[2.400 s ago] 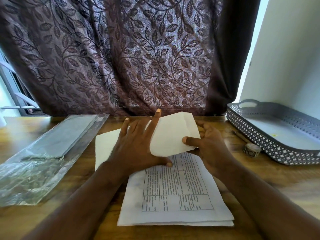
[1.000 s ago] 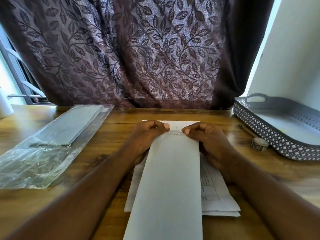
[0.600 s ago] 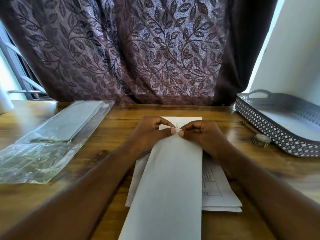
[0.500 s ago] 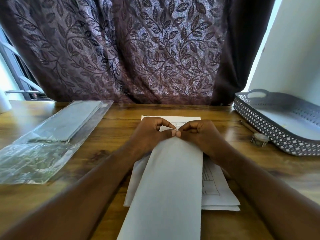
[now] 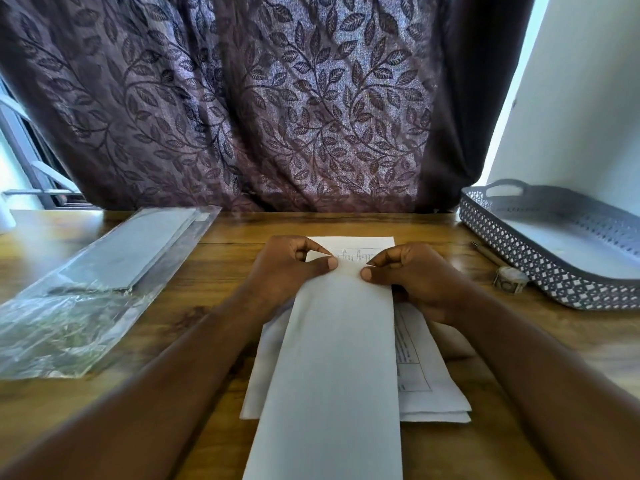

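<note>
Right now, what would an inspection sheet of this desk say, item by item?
Surface: wooden table, glossy brown.
Job's things: white envelope stretches lengthwise over a stack of printed papers; a printed sheet pokes out at its far end.
Clutter: clear plastic pack at the left; tape roll and pen beside the grey tray at the right.
Grippers: left hand and right hand each pinch the envelope's far end.
Cables: nothing seen.
Surroundings: leaf-patterned curtain behind, white wall right, window frame left.
</note>
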Tool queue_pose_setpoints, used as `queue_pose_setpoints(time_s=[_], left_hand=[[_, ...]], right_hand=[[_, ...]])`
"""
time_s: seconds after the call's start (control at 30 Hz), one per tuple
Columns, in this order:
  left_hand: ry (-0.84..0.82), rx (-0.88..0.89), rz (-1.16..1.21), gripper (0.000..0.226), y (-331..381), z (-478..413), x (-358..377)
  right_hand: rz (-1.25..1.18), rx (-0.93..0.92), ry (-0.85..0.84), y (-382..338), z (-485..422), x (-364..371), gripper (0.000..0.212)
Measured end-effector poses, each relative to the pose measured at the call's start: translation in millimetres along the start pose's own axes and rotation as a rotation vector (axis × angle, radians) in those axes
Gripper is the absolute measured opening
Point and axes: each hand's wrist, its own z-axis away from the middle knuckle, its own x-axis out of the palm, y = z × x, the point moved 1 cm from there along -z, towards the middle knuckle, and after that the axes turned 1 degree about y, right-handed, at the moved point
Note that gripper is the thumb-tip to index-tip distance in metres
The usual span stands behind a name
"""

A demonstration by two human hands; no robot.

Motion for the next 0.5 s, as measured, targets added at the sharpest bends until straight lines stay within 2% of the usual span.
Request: queue_pose_setpoints(time_s=[0.17, 0.33, 0.5], left_hand=[[0.032, -0.076, 0.033, 0.040, -4.5, -3.2, -5.0], [0.043, -0.107, 0.052, 0.034, -4.1, -2.2, -5.2], [0.045, -0.123, 0.053, 0.038, -0.8, -1.6, -5.1]], right_hand=[[-0.058, 0.057, -0.013, 0.5, 1.1, -4.4, 0.021], [-0.086, 0.085, 0.016, -2.6, 2.2, -7.2, 0.021], [-0.092, 0.092, 0.043, -4.2, 2.4, -7.2, 0.019]])
